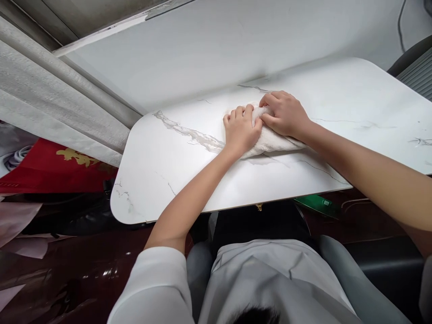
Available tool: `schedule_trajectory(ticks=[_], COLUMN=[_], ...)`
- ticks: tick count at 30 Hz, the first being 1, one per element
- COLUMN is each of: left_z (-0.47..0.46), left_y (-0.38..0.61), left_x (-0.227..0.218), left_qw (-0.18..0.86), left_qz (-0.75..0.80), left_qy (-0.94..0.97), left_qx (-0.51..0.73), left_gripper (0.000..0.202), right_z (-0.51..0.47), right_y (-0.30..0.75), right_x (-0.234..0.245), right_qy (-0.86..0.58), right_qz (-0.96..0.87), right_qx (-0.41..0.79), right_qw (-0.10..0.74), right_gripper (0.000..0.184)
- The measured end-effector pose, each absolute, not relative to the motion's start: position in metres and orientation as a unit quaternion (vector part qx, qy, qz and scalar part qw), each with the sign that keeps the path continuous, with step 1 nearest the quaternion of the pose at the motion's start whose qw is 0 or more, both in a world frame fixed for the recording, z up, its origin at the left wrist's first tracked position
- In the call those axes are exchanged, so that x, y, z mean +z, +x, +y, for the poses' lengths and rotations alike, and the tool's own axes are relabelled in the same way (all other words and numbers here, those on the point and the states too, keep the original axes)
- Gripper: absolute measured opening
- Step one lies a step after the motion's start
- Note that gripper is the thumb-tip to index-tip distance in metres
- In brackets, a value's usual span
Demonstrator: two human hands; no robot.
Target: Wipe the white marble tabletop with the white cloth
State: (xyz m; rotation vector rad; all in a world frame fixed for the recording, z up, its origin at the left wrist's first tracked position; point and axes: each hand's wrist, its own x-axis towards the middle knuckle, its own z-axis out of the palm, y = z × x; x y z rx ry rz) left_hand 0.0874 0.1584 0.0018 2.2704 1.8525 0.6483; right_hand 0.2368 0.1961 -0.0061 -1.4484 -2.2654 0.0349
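We see little crowding the work: the closest neighbour is the pale curtain [60, 94], hanging in folds on the left and reaching the corner of the surface [189, 180]. Just beyond that corner, lower down, lies a red item [40, 166] with a gold design, next to some coiled cables [16, 157]. A green object [317, 204] peeks out beneath the near edge, mostly hidden from us. At the far right we notice a ribbed grey thing [418, 72] with a dark rim, near a thin cord [400, 27] against the wall [236, 45].

The off-white cloth [276, 141] lies bunched on the surface, around its middle. Our left hand [241, 130] curls over it, gripping its left part, while our right hand [285, 112] pinches a rolled fold between thumb and fingers; together they cover much of it.

The surface is white with grey-brown marble veining and rounded corners, set along the white wall. Below, we make out a glossy dark red floor [84, 279], with pinkish sheets [16, 220] at the left and a black padded seat [384, 261] on the right.
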Motion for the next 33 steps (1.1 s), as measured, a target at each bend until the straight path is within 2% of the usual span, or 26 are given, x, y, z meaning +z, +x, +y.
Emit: schedule_trajectory(ticks=[7,13,19,23,33], left_z=[0.192,0.217,0.235,0.244,0.269], left_y=[0.089,0.091,0.092,0.092,0.090], left_x=[0.001,-0.002,-0.004,-0.004,-0.007], left_qw=[0.073,0.058,0.062,0.066,0.079], left_qz=[0.616,0.617,0.615,0.620,0.631], left_qy=[0.750,0.744,0.738,0.734,0.727], left_qx=[0.229,0.251,0.270,0.268,0.260], left_gripper=[0.029,0.020,0.016,0.015,0.029], right_z=[0.229,0.255,0.268,0.270,0.291], right_y=[0.236,0.235,0.233,0.234,0.230], right_x=[-0.005,-0.005,0.002,0.006,0.008], right_qy=[-0.553,-0.556,-0.569,-0.553,-0.579], right_qz=[-0.803,-0.799,-0.797,-0.805,-0.793], right_qx=[0.046,0.054,0.048,0.036,0.029], right_qw=[0.217,0.221,0.196,0.212,0.188], right_gripper=[0.046,0.059,0.035,0.023,0.022])
